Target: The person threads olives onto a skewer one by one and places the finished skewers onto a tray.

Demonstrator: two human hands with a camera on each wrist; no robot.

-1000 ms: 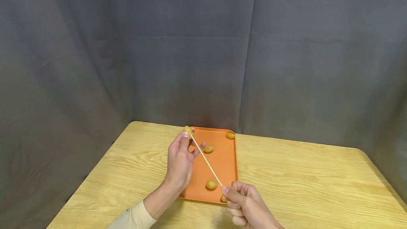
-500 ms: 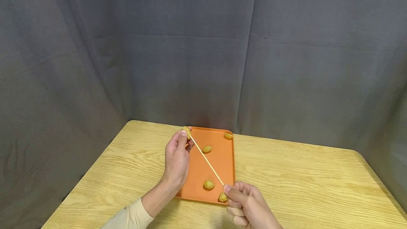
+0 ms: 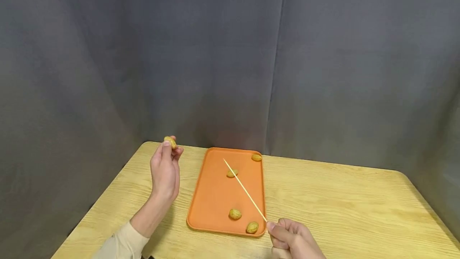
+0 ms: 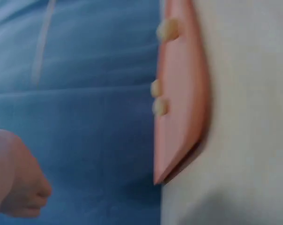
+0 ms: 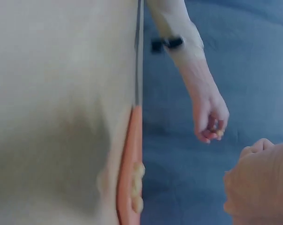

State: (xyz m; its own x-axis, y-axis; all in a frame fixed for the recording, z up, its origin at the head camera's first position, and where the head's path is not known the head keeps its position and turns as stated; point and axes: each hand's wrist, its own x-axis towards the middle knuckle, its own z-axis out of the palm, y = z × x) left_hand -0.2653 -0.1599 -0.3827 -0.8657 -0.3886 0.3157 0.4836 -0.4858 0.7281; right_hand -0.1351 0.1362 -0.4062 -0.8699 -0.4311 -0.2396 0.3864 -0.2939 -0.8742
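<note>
My left hand (image 3: pixel 164 177) is raised left of the orange tray (image 3: pixel 212 195) and pinches a tan, ridged peanut (image 3: pixel 170 142) between thumb and fingers. My right hand (image 3: pixel 294 237), at the tray's near right corner, pinches the lower end of a thin wooden skewer (image 3: pixel 248 193). Its bare, pointed end slants up and left over the tray, apart from the left hand. Several more peanuts lie on the tray, one peanut (image 3: pixel 252 227) close to the right hand. In the right wrist view the left hand (image 5: pixel 211 115) shows beyond the right hand (image 5: pixel 258 183); the skewer cannot be made out there.
The tray rests on a wood-grain table (image 3: pixel 334 199). Dark grey curtains (image 3: pixel 215 59) hang behind the table and on both sides. Another peanut (image 3: pixel 256 157) sits in the tray's far right corner.
The skewer's tip, earlier at the peanut in my left hand, is now apart from it. My left hand has moved left with the peanut; the right hand has shifted slightly right and down.
</note>
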